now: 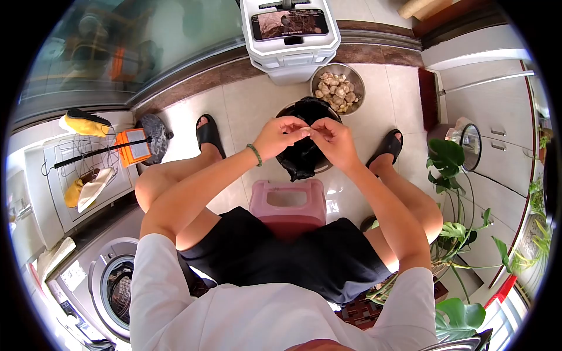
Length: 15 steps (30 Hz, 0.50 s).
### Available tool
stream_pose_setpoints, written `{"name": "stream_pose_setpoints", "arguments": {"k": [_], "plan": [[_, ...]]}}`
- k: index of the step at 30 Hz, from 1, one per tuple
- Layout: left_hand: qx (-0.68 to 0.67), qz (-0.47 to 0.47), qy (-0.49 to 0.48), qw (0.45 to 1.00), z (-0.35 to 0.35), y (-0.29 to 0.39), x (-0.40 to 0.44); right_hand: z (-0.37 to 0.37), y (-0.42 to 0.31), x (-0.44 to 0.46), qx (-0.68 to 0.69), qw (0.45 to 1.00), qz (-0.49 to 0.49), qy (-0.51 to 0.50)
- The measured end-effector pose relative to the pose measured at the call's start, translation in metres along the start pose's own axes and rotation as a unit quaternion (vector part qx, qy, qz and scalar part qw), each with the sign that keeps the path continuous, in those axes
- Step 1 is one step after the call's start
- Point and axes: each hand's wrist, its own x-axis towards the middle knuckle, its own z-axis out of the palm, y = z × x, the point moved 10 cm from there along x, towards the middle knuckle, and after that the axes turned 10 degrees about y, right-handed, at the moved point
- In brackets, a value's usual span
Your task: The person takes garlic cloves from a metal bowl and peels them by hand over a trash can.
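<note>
Both hands meet over a bin lined with a black bag (300, 167). My left hand (283, 137), with a green bead bracelet at its wrist, has its thumb and fingers pinched on a small pale piece (307, 130). From the other side my right hand (333, 140) pinches at the same piece, fingertips touching those of my left. The piece is too small to make out clearly. Just beyond the bin, a metal bowl (361, 88) holds several garlic bulbs (336, 90).
A pink stool (288, 202) stands between my legs. Ahead is a white box (291, 52) with a phone (290, 24) on top. A washing machine (93, 272) is at the lower left, a wire rack with shoes at the left, and leafy plants (446, 157) at the right.
</note>
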Motion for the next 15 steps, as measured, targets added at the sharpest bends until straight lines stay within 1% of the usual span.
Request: {"name": "stream_pose_setpoints", "arguments": {"k": [2, 3, 5, 7, 9, 11, 15], "plan": [[-0.037, 0.039, 0.003, 0.999, 0.002, 0.009, -0.002, 0.0, 0.007, 0.0, 0.014, 1.0, 0.006, -0.003], [-0.037, 0.039, 0.003, 0.999, 0.002, 0.01, -0.003, 0.0, 0.01, -0.001, 0.026, 1.0, 0.014, -0.005], [0.007, 0.041, -0.007, 0.999, 0.005, 0.012, -0.004, 0.0, 0.012, -0.001, 0.035, 0.999, 0.015, -0.004], [0.006, 0.035, -0.008, 0.999, 0.006, 0.012, -0.005, 0.0, 0.012, -0.002, 0.045, 0.999, 0.017, -0.003], [0.006, 0.029, -0.008, 1.0, 0.008, 0.009, -0.005, 0.0, 0.017, -0.002, 0.072, 0.996, 0.047, 0.002], [-0.043, 0.062, 0.005, 0.997, 0.007, 0.01, -0.005, 0.0, 0.015, -0.002, 0.066, 0.997, 0.043, 0.007], [-0.094, 0.033, -0.002, 0.995, 0.006, 0.006, -0.004, 0.001, 0.024, 0.0, 0.038, 0.998, 0.037, 0.014]]}}
